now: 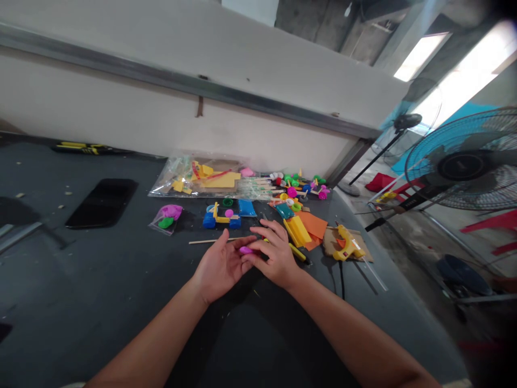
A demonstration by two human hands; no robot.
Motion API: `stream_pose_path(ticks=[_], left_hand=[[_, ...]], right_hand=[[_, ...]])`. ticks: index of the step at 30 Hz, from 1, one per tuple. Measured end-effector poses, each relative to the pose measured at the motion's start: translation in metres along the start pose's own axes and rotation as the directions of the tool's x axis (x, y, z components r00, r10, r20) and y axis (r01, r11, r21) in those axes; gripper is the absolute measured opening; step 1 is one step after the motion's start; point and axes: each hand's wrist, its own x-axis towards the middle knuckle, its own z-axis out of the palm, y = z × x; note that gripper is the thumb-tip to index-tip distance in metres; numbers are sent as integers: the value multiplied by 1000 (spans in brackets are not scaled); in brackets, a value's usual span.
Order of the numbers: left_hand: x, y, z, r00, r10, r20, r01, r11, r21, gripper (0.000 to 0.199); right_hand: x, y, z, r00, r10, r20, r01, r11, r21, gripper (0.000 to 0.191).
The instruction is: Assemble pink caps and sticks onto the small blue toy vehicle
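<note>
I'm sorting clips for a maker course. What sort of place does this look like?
Probably a simple craft workshop: a yellow hot glue gun sits on a dark worktable, near a clear bag of craft parts and orange card. A standing fan stands alongside.

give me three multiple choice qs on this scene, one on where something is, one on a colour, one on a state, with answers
1. Where does the yellow hot glue gun lie?
A) inside a clear plastic bag
B) on a piece of cardboard
C) on the floor

2. What colour is the small piece between the hands?
A) green
B) blue
C) pink

3. How does the left hand stand?
A) open
B) clenched in a fist
C) gripping the glue gun

Answers:
1. B, the gun rests on the cardboard.
2. C, the piece shows pink between the hands.
3. A, it is spread open, not curled shut.
</note>
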Motion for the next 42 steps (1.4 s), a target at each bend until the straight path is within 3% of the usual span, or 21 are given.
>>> stream_pose_path(ticks=[8, 14, 18, 22, 31, 42], left_hand=[[1, -2, 0, 1000, 6, 27, -7, 1000, 19, 45], [1, 0, 1, 995, 25, -97, -20, 999, 51, 44], [1, 1, 4, 985, 75, -154, -72, 997, 22, 44], [1, 2, 6, 988, 94, -125, -95, 995, -3, 53], [1, 4, 3, 998, 62, -18, -62, 998, 1, 61], [-1, 4, 7, 994, 80, -71, -80, 997, -4, 58]], right_hand=[[0, 1, 2, 999, 26, 33, -25, 1000, -13, 26], [-1, 0, 0, 1000, 20, 18, -20, 1000, -19, 37], [0, -5, -4, 986, -49, 157, 59, 997, -59, 57], [1, -9, -6, 953, -62, 297, 101, 988, -115, 67], [1, -10, -6, 945, -74, 318, 119, 985, -123, 61], [2, -10, -7, 941, -81, 328, 126, 985, -116, 62]])
